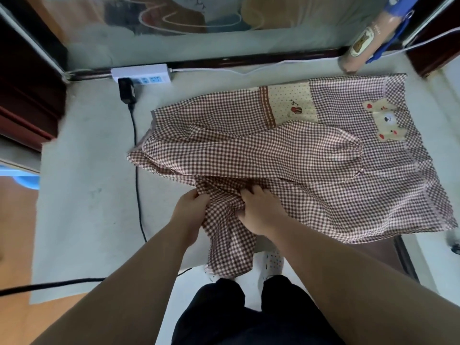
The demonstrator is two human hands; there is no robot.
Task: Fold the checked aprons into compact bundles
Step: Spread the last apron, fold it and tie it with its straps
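checked apron [298, 155] — spread on pale table cover [87, 170], near part draped over front edge | left hand [191, 207] — fingers curled, gripping bunched cloth | right hand [258, 210]: fingers curled into same bunch | power strip [142, 74] at far edge

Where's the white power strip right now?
In the head view, the white power strip lies upper left, at the far edge of the pale table cover, left of the checked apron, with a black adapter at its left end.
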